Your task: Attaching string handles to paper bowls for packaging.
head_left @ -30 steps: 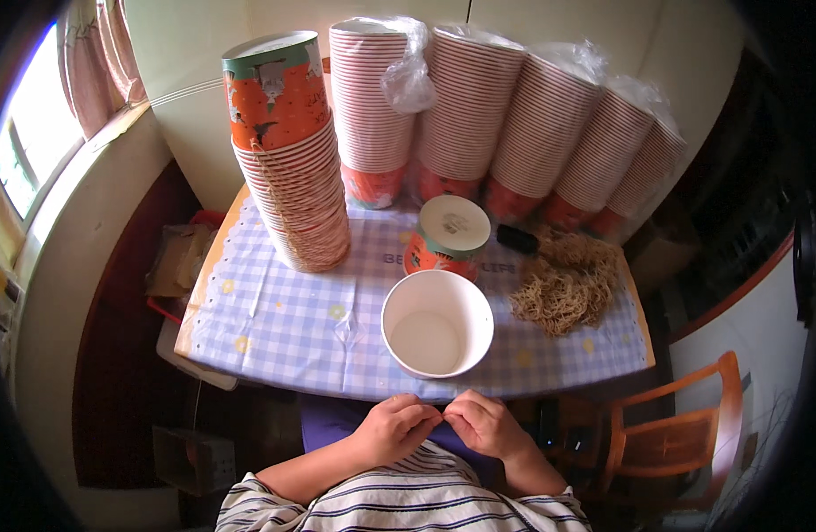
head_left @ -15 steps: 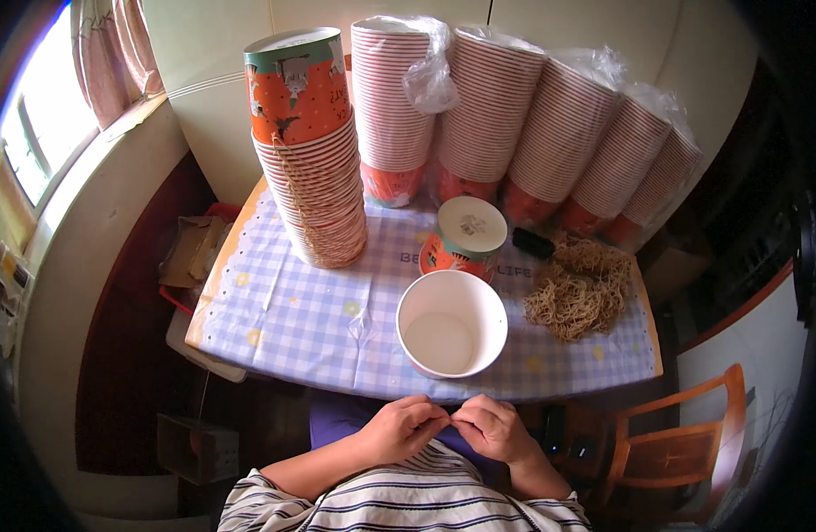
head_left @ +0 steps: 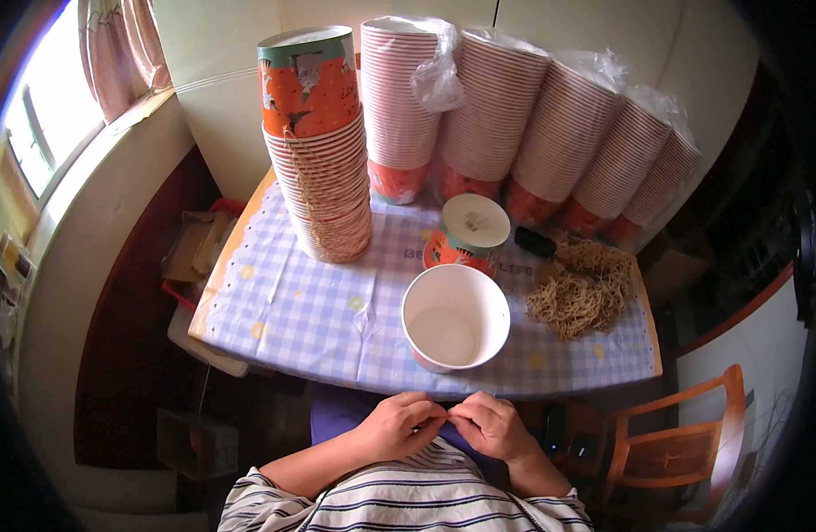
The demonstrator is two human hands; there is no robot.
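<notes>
Close to my body, below the table's front edge, my left hand and my right hand meet with fingertips pinched together. Whatever is between those fingertips is too small or hidden to make out. Just beyond them a white-lined paper bucket stands upright with its open mouth toward me; its inside looks bare. Behind it an orange and green paper bucket sits upside down. To the right lies a tangled heap of brown twine, with a small black object at its left edge.
A tall stack of nested buckets with twine hanging down it stands at the left. Several plastic-wrapped stacks line the back. A checked cloth covers the table. A wooden chair is at the right, a red crate at the left.
The view has shifted slightly, so the table and buckets sit a little differently in the picture. My hands stay pinched together in nearly the same place.
</notes>
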